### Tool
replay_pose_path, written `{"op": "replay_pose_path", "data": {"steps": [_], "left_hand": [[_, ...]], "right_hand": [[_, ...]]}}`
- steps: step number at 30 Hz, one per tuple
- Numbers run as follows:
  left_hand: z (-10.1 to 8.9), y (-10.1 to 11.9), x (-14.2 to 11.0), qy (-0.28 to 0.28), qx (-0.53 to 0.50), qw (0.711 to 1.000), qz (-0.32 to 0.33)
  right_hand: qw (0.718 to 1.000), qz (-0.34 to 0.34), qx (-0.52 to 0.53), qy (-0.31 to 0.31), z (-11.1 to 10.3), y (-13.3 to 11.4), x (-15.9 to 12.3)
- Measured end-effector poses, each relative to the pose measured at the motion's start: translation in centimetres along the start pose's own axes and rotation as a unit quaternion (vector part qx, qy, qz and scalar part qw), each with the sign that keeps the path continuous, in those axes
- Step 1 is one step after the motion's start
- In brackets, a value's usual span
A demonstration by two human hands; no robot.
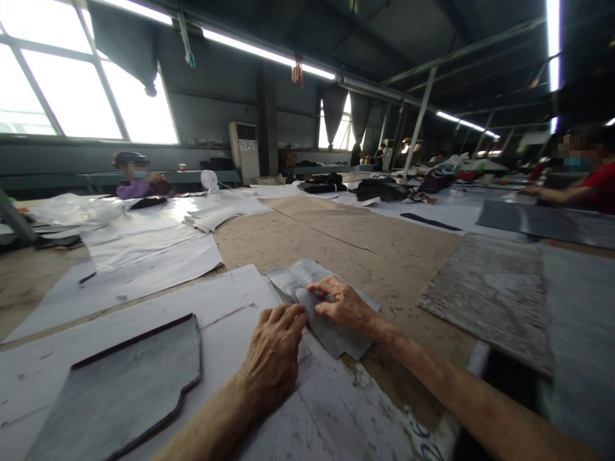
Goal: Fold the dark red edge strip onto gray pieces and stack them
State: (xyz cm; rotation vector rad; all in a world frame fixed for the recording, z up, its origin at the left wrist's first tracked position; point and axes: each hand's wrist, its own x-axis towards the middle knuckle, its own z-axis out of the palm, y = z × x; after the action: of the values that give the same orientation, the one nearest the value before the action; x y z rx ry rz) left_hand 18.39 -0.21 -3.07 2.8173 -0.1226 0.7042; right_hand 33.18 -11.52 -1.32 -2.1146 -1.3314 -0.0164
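A small stack of thin grey fabric pieces (353,336) lies on the table in front of me, its top layer slightly rumpled. My left hand (275,346) is at the stack's near left edge, fingers bent and pressed together on the edge of a grey piece; its thumb is hidden. Over the stack, my right hand (343,306) touches the top piece, with thumb and forefinger apart and the other fingers bent. To the left, a larger grey panel with dark bound edges (139,390) lies flat on white paper (225,288).
Brown board (336,224) covers the table beyond the stack. A mottled grey sheet (494,294) lies on the right, near a dark gap (504,378). Dark cloth (379,189) is piled farther back. One person (137,176) sits far left, another (596,186) works at right.
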Motion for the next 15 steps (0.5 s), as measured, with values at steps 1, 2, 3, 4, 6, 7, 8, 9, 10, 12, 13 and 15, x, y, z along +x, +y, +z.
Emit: {"op": "replay_pose_path", "data": {"steps": [1,2,3,4,6,7,8,9,10,12,13,15], "left_hand": [[0.1,-0.1,0.1,-0.003,-0.004,1.000,-0.003],[0.2,-0.2,0.1,-0.006,-0.008,1.000,-0.006],[0.1,-0.3,0.1,-0.011,-0.012,1.000,-0.011],[0.1,-0.3,0.1,-0.015,-0.016,1.000,-0.018],[0.0,-0.3,0.0,-0.021,-0.022,0.999,-0.034],[-0.1,-0.3,0.0,-0.023,-0.024,0.999,-0.041],[-0.1,-0.2,0.1,-0.025,-0.027,0.998,-0.046],[0.0,-0.3,0.1,-0.026,-0.030,0.998,-0.049],[0.1,-0.3,0.2,-0.027,-0.033,0.998,-0.051],[0.2,-0.4,0.5,-0.030,-0.037,0.997,-0.053],[0.2,-0.4,0.5,-0.032,-0.036,0.997,-0.056],[-0.2,0.1,0.5,-0.042,-0.022,0.997,-0.066]], "right_hand": [[1.000,0.002,0.008,-0.005,-0.1,0.1,0.1],[1.000,0.003,0.013,-0.009,-0.1,0.1,0.2],[1.000,0.004,0.017,-0.010,-0.1,0.0,0.3],[1.000,0.005,0.018,-0.009,-0.1,0.0,0.3],[1.000,0.011,0.016,0.002,-0.2,-0.1,0.3],[1.000,0.019,0.015,0.009,-0.4,-0.1,0.3],[0.999,0.029,0.015,0.016,-0.6,0.0,0.2],[0.999,0.042,0.015,0.022,-0.8,0.1,0.2],[0.998,0.055,0.016,0.027,-1.1,0.3,0.0],[0.996,0.079,0.018,0.039,-1.6,0.3,-0.2],[0.995,0.087,0.020,0.047,-1.6,0.2,-0.2],[0.993,0.089,0.035,0.069,-1.1,-0.8,0.3]]}}
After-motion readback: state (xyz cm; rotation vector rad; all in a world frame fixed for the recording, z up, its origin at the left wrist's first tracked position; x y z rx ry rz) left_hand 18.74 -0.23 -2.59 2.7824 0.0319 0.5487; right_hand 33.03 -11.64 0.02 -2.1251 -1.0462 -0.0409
